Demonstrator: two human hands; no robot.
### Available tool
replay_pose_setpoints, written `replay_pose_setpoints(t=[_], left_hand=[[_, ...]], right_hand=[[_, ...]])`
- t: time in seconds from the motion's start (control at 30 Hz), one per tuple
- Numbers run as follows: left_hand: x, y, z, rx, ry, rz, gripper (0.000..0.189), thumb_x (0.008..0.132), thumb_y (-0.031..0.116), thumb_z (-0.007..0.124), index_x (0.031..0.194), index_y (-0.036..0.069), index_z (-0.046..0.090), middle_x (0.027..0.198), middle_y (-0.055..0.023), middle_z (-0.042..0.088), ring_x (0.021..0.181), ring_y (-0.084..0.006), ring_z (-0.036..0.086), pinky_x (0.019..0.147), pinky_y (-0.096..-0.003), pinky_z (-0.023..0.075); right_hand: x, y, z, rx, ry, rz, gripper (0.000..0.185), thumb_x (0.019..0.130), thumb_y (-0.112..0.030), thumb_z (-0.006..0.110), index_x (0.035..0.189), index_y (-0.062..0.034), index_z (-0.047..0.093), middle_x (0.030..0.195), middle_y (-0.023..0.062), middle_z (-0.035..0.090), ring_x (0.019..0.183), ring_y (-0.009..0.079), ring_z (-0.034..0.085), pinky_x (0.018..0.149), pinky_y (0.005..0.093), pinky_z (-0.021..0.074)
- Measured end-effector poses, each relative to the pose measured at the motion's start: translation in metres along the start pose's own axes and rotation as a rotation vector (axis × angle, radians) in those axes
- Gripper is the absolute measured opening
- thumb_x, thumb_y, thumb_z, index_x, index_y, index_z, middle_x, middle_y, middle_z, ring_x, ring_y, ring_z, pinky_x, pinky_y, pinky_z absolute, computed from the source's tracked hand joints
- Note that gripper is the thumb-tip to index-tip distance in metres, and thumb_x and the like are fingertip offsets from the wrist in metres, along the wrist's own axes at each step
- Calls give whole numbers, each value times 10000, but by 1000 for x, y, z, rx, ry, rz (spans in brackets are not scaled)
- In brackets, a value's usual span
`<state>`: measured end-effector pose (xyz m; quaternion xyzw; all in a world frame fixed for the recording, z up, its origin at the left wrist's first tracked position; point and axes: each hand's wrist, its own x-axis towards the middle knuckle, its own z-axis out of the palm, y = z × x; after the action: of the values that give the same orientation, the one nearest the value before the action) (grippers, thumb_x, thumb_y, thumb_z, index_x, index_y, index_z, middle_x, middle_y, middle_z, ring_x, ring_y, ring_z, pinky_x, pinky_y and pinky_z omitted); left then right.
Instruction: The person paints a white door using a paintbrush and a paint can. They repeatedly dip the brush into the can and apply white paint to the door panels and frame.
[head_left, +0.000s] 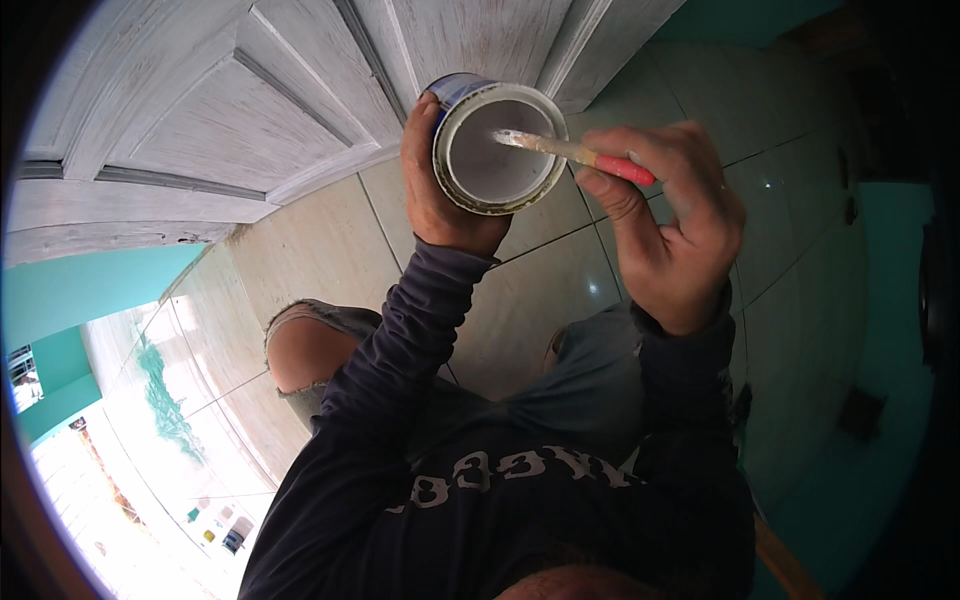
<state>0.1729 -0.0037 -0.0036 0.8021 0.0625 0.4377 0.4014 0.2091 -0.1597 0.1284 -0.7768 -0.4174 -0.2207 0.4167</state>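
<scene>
My left hand (439, 184) is wrapped around the side of a metal paint can (469, 88), tilting its mouth towards me. Pale paint coats the can's inside, and dried drips mark its rim. Between the thumb and fingers of my right hand (675, 214) is a paintbrush (581, 154) with a red handle end. The brush's whitish tip is over the mouth of the can, and its shaft crosses the right side of the rim. Whether the bristles touch the paint, I cannot tell. Just beyond the can stands a panelled wooden door (225, 127) with streaky whitish paint.
Glossy beige floor tiles (315, 240) lie under me. A turquoise wall (90, 277) is at the left, beside a brightly lit opening. Several small containers, one a can (236, 536), stand on the floor at the lower left. My bent knee (311, 345) is below my left forearm.
</scene>
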Motion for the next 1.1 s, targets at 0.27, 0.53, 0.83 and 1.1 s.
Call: replay_pose_setpoints(t=[0.27, 0.53, 0.83, 1.1], left_hand=[[1, 3, -2, -51, 30, -5, 969, 600, 225, 909, 1374, -11, 377, 1369, -259, 470, 1265, -414, 486, 1058, -448, 414], [-2, -1, 2, -40, 45, 161, 911, 642, 242, 886, 1361, -20, 391, 1376, -250, 474, 1292, -423, 461, 1091, -534, 348], [-4, 4, 2, -13, 44, 223, 953, 629, 240, 899, 1381, -8, 368, 1390, -236, 469, 1313, -416, 443, 1110, -559, 310], [1, 1, 1, 42, 59, 202, 940, 626, 216, 898, 1372, -13, 375, 1371, -254, 475, 1295, -434, 453, 1103, -558, 322]], right_hand=[[-4, 9, 10, 185, -186, -13, 271, 760, 36, 712, 994, -82, 645, 914, 53, 679, 825, 233, 645, 725, 334, 513], [-4, 12, 3, 270, -248, 137, 221, 815, 66, 654, 990, -44, 578, 900, 88, 675, 820, 259, 673, 706, 334, 538], [-8, 18, 0, 328, -174, 177, 148, 870, -9, 649, 995, -25, 570, 895, 83, 677, 818, 211, 686, 726, 290, 531], [-8, 17, 2, 428, 137, 213, 203, 909, -51, 652, 1067, 38, 562, 945, 113, 685, 866, 145, 663, 769, 265, 530]])
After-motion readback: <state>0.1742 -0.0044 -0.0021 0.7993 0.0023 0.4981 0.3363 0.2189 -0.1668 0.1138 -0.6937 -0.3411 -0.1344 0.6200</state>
